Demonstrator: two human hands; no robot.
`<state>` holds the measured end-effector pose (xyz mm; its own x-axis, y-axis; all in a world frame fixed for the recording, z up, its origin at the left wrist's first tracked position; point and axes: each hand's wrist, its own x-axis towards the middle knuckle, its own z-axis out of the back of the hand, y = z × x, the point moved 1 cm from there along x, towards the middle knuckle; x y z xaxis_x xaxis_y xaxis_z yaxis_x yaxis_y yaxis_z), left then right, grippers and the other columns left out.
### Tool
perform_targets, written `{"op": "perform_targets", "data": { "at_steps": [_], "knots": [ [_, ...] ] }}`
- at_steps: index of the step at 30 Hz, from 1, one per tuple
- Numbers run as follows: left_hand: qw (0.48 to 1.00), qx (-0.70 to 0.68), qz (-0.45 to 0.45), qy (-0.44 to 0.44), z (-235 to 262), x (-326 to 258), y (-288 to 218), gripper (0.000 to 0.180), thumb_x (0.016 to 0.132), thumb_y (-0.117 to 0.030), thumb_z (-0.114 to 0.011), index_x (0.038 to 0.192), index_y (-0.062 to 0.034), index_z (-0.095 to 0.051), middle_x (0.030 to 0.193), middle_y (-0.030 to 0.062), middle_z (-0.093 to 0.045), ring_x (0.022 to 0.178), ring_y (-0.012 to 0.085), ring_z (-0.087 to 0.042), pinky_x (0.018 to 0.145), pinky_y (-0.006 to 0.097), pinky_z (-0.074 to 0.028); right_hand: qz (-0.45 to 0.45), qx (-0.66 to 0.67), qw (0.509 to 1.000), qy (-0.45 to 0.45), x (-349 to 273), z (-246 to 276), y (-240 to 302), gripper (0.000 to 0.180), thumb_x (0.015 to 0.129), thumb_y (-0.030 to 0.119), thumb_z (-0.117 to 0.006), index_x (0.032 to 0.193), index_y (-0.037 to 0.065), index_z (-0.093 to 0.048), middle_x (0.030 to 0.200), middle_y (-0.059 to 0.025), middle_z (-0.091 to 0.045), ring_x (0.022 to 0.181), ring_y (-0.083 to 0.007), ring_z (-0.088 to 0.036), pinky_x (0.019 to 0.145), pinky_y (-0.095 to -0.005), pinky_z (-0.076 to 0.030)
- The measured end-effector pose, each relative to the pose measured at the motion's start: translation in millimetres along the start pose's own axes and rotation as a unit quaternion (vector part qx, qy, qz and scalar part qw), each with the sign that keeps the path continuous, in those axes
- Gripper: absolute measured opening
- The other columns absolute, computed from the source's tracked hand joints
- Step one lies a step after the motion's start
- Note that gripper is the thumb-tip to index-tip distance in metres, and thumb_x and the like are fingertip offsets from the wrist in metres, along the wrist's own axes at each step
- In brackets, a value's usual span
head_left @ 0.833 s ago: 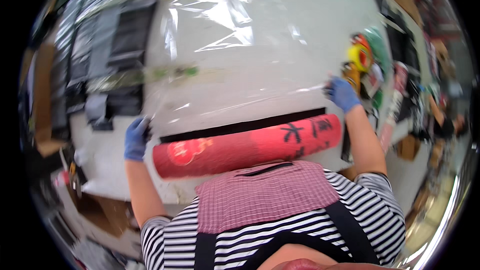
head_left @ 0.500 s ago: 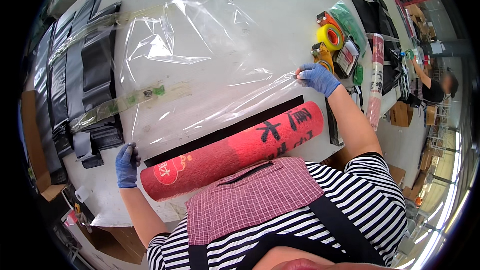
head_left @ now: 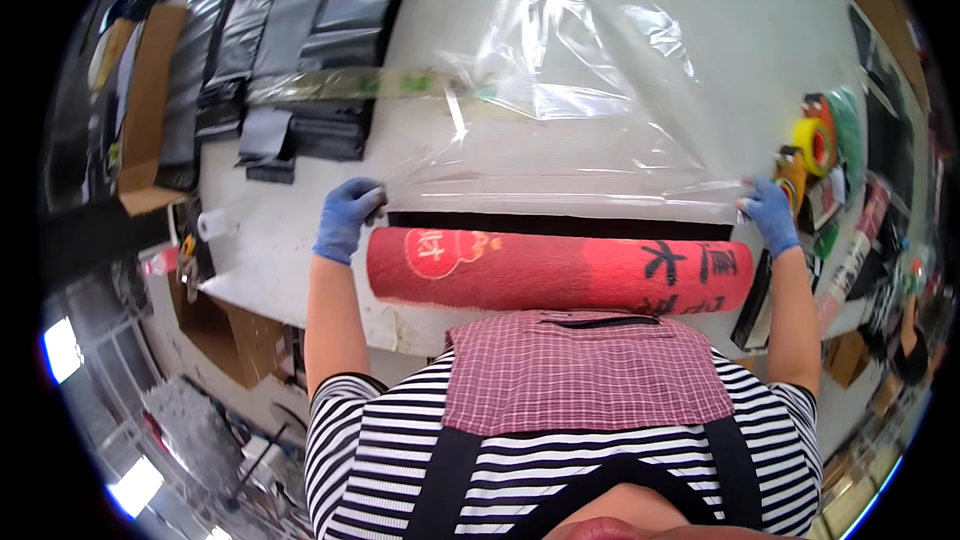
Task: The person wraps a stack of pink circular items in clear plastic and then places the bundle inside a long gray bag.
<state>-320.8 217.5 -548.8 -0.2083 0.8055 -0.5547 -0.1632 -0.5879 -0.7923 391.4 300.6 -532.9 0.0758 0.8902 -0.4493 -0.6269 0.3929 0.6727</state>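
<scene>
A red rolled mat (head_left: 560,273) with dark and white markings lies across the near edge of the white table (head_left: 300,270), its black underside showing as a strip behind it. A large clear plastic sheet (head_left: 560,110) is spread over the table beyond the roll. My left hand (head_left: 345,218), in a blue glove, pinches the sheet's near left corner. At the roll's right end, my gloved right hand (head_left: 770,215) grips the sheet's near right corner. The sheet's near edge stretches between both hands just behind the roll.
Black folded bags (head_left: 270,50) are stacked at the table's far left, with a strip of green-printed tape (head_left: 350,85) across them. Tape rolls, yellow (head_left: 812,143) among them, sit at the right edge. Cardboard boxes (head_left: 225,340) stand on the floor to the left.
The view has turned so the roll now lies level. Both hands still hold the sheet's corners, and its near edge is now pulled straight behind the roll.
</scene>
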Motion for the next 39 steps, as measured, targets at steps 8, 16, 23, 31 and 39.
{"op": "perform_targets", "data": {
  "at_steps": [8, 16, 23, 31, 39],
  "knots": [
    [0.996, -0.077, 0.046, 0.004, -4.3, -29.7, 17.9, 0.010, 0.088, -0.011, -0.071, 0.090, -0.0009, -0.069, 0.077, 0.0046, -0.068, 0.063, 0.0081, -0.059, 0.054, 0.021, -0.044, -0.115, 0.030, 0.991, 0.061, 0.1, -2.6, -17.7, 0.010, 0.086, 0.008, -0.068, 0.092, 0.003, -0.061, 0.070, -0.0017, -0.061, 0.057, -0.0080, -0.056, 0.051, -0.0234, -0.045],
    [0.988, 0.143, -0.043, -0.028, -6.4, -38.1, 7.6, 0.007, 0.088, -0.007, -0.068, 0.092, -0.0010, -0.071, 0.079, 0.0026, -0.067, 0.070, 0.0101, -0.058, 0.066, 0.026, -0.049, -0.035, 0.029, 0.996, 0.074, -8.8, -4.9, -54.5, 0.010, 0.084, 0.012, -0.069, 0.089, 0.005, -0.064, 0.074, 0.0012, -0.060, 0.067, -0.0073, -0.054, 0.059, -0.0240, -0.045],
    [0.991, 0.094, -0.078, -0.055, 4.4, -41.0, 62.9, 0.001, 0.087, -0.001, -0.067, 0.088, -0.0012, -0.067, 0.080, 0.0007, -0.065, 0.074, 0.0094, -0.056, 0.070, 0.026, -0.048, 0.110, -0.140, 0.983, 0.046, -11.9, -1.3, -40.6, 0.021, 0.084, 0.021, -0.068, 0.094, 0.002, -0.069, 0.082, -0.0133, -0.067, 0.077, -0.0236, -0.065, 0.072, -0.0345, -0.051],
    [0.996, 0.049, -0.036, -0.064, 6.5, -32.6, 71.1, 0.002, 0.088, 0.000, -0.067, 0.088, -0.0021, -0.067, 0.081, 0.0011, -0.065, 0.075, 0.0102, -0.056, 0.070, 0.026, -0.048, -0.017, -0.055, 0.997, 0.043, -24.8, 4.3, -16.0, 0.008, 0.089, 0.010, -0.064, 0.093, 0.005, -0.068, 0.077, -0.0008, -0.064, 0.068, -0.0102, -0.061, 0.060, -0.0262, -0.051],
    [0.998, -0.010, -0.005, -0.061, 10.2, -35.8, 74.3, 0.005, 0.088, 0.001, -0.066, 0.092, -0.0016, -0.067, 0.086, 0.0016, -0.066, 0.077, 0.0111, -0.057, 0.072, 0.027, -0.049, -0.074, 0.056, 0.986, 0.139, -20.3, 10.7, -17.8, 0.007, 0.087, 0.005, -0.066, 0.093, 0.002, -0.064, 0.080, -0.0070, -0.068, 0.071, -0.0163, -0.069, 0.061, -0.0285, -0.056]
  ]
}}
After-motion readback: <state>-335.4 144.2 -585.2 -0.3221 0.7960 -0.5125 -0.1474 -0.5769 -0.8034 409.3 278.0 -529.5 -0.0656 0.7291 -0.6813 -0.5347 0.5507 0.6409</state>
